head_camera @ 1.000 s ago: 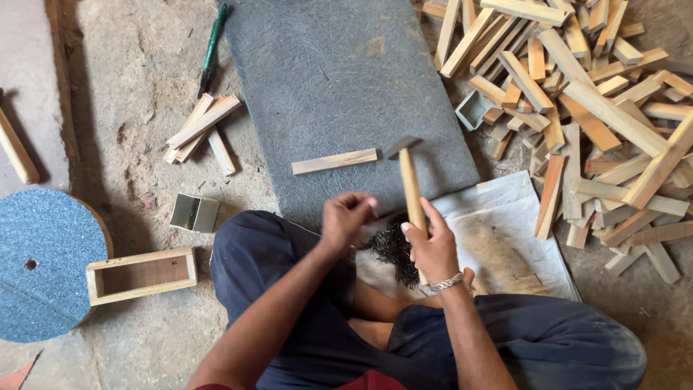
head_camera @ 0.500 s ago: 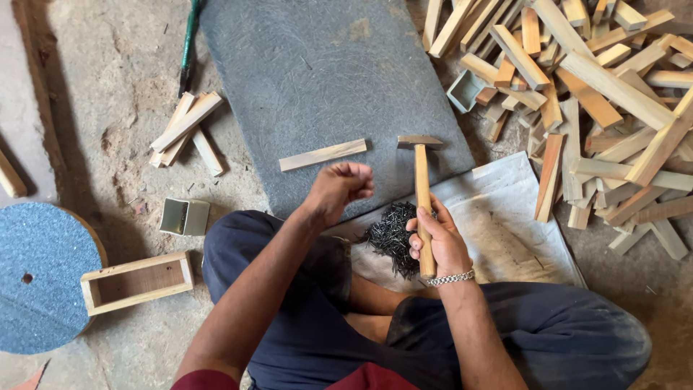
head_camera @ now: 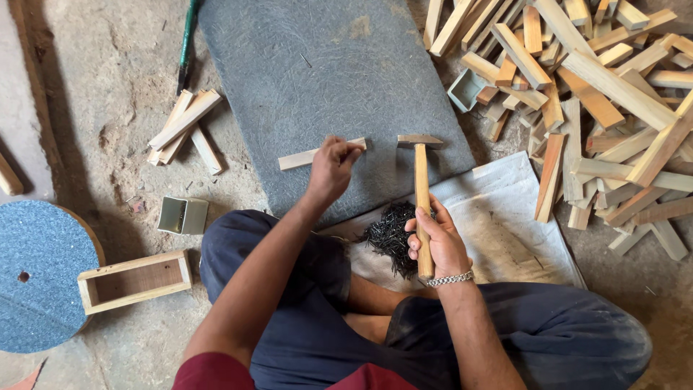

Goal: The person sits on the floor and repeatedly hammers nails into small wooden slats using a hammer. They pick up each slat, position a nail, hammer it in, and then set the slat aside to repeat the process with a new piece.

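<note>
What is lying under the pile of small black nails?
The pile of small black nails rests on a white cloth sheet spread over the floor. The right hand and leg cover the pile's lower edge.

Rough concrete floor (head_camera: 108, 130) with a grey stone slab (head_camera: 325, 79), evenly daylit.

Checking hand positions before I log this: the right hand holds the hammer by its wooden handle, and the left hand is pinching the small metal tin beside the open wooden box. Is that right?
Not quite. The left hand is at the wooden strip lying on the grey slab, not at the small metal tin, which sits untouched on the floor. The head view shows this. The right hand does hold the hammer by its wooden handle.
</note>
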